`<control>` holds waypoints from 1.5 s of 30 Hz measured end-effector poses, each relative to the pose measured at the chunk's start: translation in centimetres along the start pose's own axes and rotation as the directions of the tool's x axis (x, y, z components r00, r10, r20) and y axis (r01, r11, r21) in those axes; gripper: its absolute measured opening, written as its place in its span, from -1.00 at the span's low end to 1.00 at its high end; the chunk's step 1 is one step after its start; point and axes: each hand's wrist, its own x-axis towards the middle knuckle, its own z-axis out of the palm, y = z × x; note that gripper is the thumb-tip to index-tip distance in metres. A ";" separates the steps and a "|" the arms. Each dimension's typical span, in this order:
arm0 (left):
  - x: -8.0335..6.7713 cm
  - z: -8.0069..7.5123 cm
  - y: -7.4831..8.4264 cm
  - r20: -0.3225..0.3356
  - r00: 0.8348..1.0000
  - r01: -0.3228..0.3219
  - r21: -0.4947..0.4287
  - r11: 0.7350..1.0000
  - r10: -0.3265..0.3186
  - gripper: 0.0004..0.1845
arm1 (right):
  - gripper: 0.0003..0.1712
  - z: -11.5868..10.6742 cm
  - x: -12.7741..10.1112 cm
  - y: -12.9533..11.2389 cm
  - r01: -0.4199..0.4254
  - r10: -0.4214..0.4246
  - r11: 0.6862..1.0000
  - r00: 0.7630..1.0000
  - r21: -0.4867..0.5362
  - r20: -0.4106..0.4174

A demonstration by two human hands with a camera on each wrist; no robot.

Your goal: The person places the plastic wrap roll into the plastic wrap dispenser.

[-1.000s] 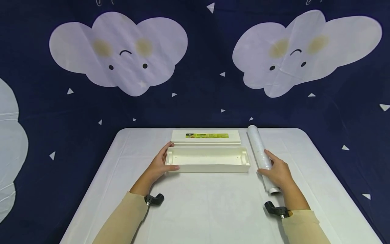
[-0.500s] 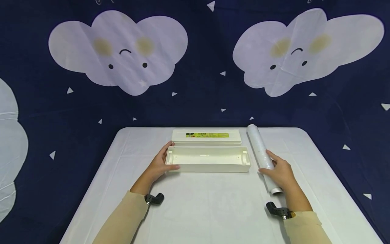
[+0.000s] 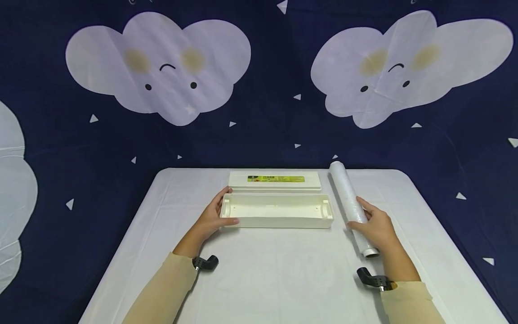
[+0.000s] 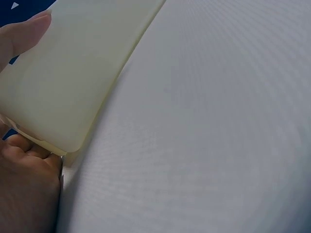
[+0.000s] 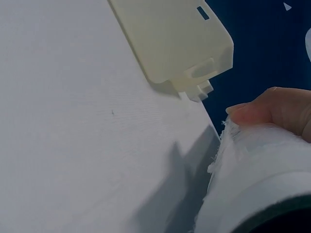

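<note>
the white table [image 3: 283, 279] carried an open cream tray [image 3: 277, 210], its long axis running left to right; stiff, light plastic by the look. the left hand [image 3: 210, 219] held its left end, thumb in front, fingers curled behind. to the right lay the cling film roll [image 3: 349, 200], pointing away and slightly left, likely light and slippery; the right hand [image 3: 376, 229] gripped its near end.

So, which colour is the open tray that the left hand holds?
Cream, plain; the tray shows best in the head view.
</note>
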 end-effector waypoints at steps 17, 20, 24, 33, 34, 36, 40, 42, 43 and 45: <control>0.0 0.1 0.1 -0.010 1.000 0.010 0.029 1.000 -0.009 0.33 | 0.12 -1.3 -0.1 -1.0 0.053 -0.053 0.998 0.998 0.022 0.018; 0.1 0.1 0.0 -0.017 1.000 0.014 0.015 1.000 -0.014 0.34 | 0.12 -1.5 0.0 -1.0 0.070 -0.071 0.997 0.997 0.032 0.021; 0.1 0.1 -0.2 -0.025 1.000 0.017 0.009 1.000 -0.016 0.35 | 0.13 -1.7 0.0 -1.1 0.062 -0.063 0.997 0.997 0.038 0.034; 0.1 0.1 -0.2 -0.024 1.000 0.011 0.012 1.000 -0.011 0.33 | 0.14 -2.3 0.0 -1.9 0.074 -0.076 0.997 0.995 0.030 0.058; 0.1 0.1 -0.2 -0.025 1.000 0.012 0.011 1.000 -0.012 0.33 | 0.14 -2.4 0.0 -2.0 0.079 -0.080 0.996 0.995 0.029 0.060; 0.2 0.1 -0.2 -0.025 1.000 0.011 0.015 1.000 -0.011 0.32 | 0.14 -2.6 0.0 -2.1 0.089 -0.090 0.996 0.994 0.026 0.061; 0.1 0.1 -0.2 -0.029 0.999 0.014 0.020 1.000 -0.014 0.32 | 0.11 -2.9 0.0 -2.4 0.118 -0.119 0.993 0.991 0.020 0.069; 0.1 0.1 -0.2 -0.030 0.999 0.016 0.022 1.000 -0.015 0.33 | 0.10 -2.9 0.0 -2.6 0.135 -0.136 0.991 0.988 0.014 0.075; 0.1 0.1 -0.2 -0.030 0.999 0.016 0.022 1.000 -0.016 0.33 | 0.10 -2.9 0.1 -2.7 0.141 -0.142 0.990 0.987 0.012 0.079; 0.1 0.1 -0.2 -0.029 0.999 0.017 0.021 1.000 -0.017 0.33 | 0.09 -2.9 0.1 -2.8 0.149 -0.149 0.989 0.985 0.009 0.090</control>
